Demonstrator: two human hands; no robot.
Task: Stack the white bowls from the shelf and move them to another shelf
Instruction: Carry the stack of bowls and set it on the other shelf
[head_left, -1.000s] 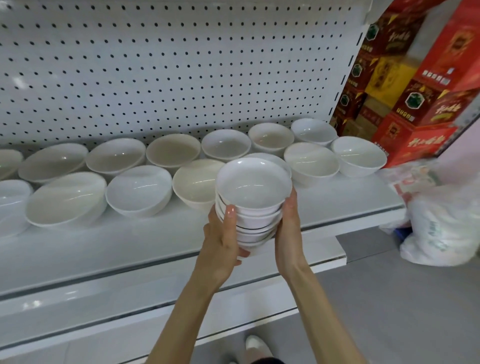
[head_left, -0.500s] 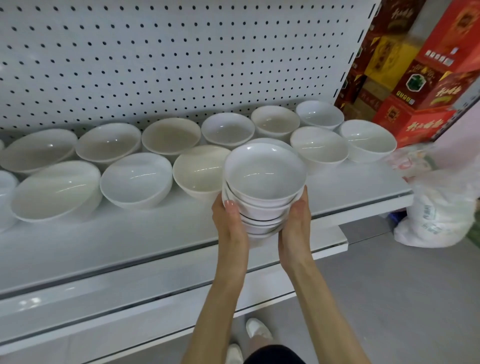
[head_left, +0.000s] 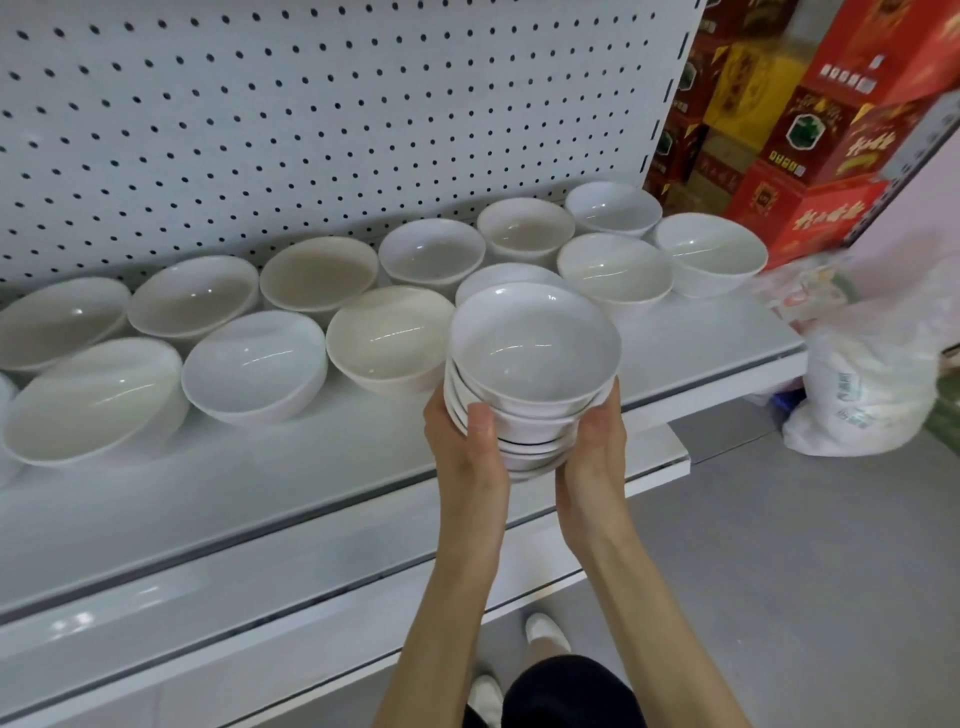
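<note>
A stack of several white bowls (head_left: 532, 353) is held in the air in front of the white shelf (head_left: 311, 467). My left hand (head_left: 467, 457) grips the stack's left side, thumb up against the upper bowls. My right hand (head_left: 595, 441) cups its right side and underside. Several single white bowls stand in two rows on the shelf behind; the nearest are a cream-tinted bowl (head_left: 389, 338) just left of the stack and a white bowl (head_left: 506, 278) partly hidden behind it.
A white pegboard (head_left: 311, 130) backs the shelf. A lower shelf ledge (head_left: 260, 597) juts out beneath. Red and yellow cartons (head_left: 831, 130) are piled at the right, with a white plastic bag (head_left: 872, 384) on the grey floor below them.
The stack and both hands have moved slightly right and closer to the shelf edge. The grip on the stack looks unchanged.
</note>
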